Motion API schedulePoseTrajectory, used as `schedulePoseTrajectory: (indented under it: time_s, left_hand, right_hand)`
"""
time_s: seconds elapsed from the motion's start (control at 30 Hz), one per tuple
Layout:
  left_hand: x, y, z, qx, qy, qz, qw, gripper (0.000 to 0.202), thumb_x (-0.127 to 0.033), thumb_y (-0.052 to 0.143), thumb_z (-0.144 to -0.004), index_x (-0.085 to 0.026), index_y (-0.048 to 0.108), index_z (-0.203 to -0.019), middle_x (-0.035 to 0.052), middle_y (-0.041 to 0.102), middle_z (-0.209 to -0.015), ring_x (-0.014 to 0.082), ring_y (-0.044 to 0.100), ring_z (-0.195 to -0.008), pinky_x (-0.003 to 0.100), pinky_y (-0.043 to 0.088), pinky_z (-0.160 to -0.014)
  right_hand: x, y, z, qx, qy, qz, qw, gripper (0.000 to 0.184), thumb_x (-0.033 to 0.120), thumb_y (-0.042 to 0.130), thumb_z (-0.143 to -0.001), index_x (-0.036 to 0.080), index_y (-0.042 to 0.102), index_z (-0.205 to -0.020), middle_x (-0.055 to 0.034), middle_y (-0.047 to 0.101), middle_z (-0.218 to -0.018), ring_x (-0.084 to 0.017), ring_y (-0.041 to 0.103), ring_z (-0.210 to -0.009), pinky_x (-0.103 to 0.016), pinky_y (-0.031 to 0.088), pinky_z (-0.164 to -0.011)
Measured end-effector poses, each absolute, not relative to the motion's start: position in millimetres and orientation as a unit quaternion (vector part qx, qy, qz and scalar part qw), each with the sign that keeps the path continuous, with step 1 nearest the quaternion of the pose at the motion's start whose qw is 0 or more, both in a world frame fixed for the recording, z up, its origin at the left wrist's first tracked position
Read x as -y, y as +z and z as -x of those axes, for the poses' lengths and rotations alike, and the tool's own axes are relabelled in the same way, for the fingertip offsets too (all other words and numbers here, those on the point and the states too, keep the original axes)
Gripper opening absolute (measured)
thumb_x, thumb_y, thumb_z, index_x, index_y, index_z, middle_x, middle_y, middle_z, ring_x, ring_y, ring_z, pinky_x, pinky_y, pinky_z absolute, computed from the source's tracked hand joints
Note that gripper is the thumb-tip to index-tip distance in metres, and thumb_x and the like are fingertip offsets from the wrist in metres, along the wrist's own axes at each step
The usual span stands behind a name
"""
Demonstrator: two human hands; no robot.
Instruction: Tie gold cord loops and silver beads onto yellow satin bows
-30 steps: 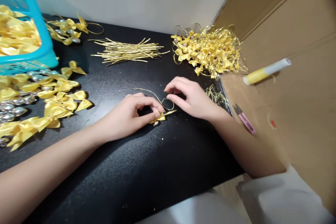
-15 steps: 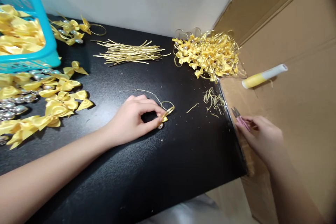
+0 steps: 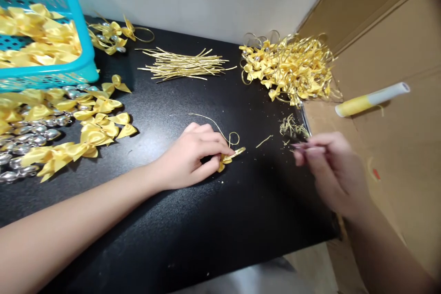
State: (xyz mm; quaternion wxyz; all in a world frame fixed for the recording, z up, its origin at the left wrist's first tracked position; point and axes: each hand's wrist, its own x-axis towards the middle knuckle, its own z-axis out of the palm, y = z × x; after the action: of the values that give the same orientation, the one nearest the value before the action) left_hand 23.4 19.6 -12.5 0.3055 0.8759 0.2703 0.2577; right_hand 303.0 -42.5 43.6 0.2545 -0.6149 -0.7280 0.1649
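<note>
left hand [image 3: 196, 156]: fingers clamped on small yellow bow [image 3: 225, 164] and gold strip [image 3: 238, 152], on bench [image 3: 241, 220], well in from right edge. right hand [image 3: 339, 174]: fingers together round pink snips [image 3: 306, 146], blurred, near right edge. thread trimmings [image 3: 290, 127] just beside. strip bundle [image 3: 188, 65] toward far edge; bow pile [image 3: 288, 68] at far right corner.

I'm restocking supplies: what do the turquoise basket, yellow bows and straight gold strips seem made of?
Turquoise basket: likely glossy plastic, with perforated walls.
Yellow bows: probably satin ribbon; soft sheen, smooth folds.
Gold strips: shiny metallic finish, bright glints; foil or plastic, unclear.
</note>
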Motion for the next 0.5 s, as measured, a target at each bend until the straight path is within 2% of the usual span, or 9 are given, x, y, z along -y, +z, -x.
schedulePoseTrajectory:
  time_s: [0.1,0.2,0.33,0.5]
  left_hand:
    - [-19,-12,-24,-0.269,0.239,-0.885,0.294,0.021,-0.019,0.054,-0.090,-0.021,0.071,-0.101,-0.0002,0.073,-0.092,0.0166,0.057,-0.085,0.034,0.031,-0.076]
    - [-18,-12,-25,-0.280,0.228,-0.885,0.293,0.016,-0.025,0.060,-0.088,-0.021,0.070,-0.100,-0.0003,0.073,-0.092,0.0168,0.057,-0.084,0.033,0.030,-0.075]
    - [-19,-13,-26,-0.296,0.225,-0.881,0.294,0.014,-0.029,0.062,-0.087,-0.022,0.070,-0.096,-0.0014,0.072,-0.089,0.0163,0.056,-0.083,0.033,0.030,-0.074]
    - [-21,-13,-28,-0.309,0.221,-0.875,0.300,0.012,-0.031,0.065,-0.085,-0.020,0.068,-0.086,-0.0018,0.071,-0.083,0.0157,0.056,-0.080,0.032,0.030,-0.073]
  right_hand:
    - [25,51,-260,0.801,0.246,0.516,0.176,0.021,0.033,0.043,-0.098,0.022,0.060,-0.095,-0.0017,0.070,-0.083,-0.013,0.065,-0.072,-0.024,0.046,-0.063]
    - [18,44,-241,0.822,0.263,0.489,0.129,0.031,0.035,0.040,-0.098,0.020,0.066,-0.087,-0.0025,0.069,-0.083,-0.014,0.065,-0.076,-0.025,0.045,-0.067]
    - [21,31,-244,0.829,0.213,0.506,0.108,0.032,0.035,0.044,-0.094,0.019,0.071,-0.090,-0.0020,0.067,-0.073,-0.014,0.061,-0.065,-0.026,0.040,-0.061]
    - [28,29,-245,0.861,0.091,0.484,0.127,0.025,0.035,0.054,-0.086,0.019,0.073,-0.084,-0.0007,0.064,-0.064,-0.013,0.058,-0.057,-0.025,0.033,-0.055]
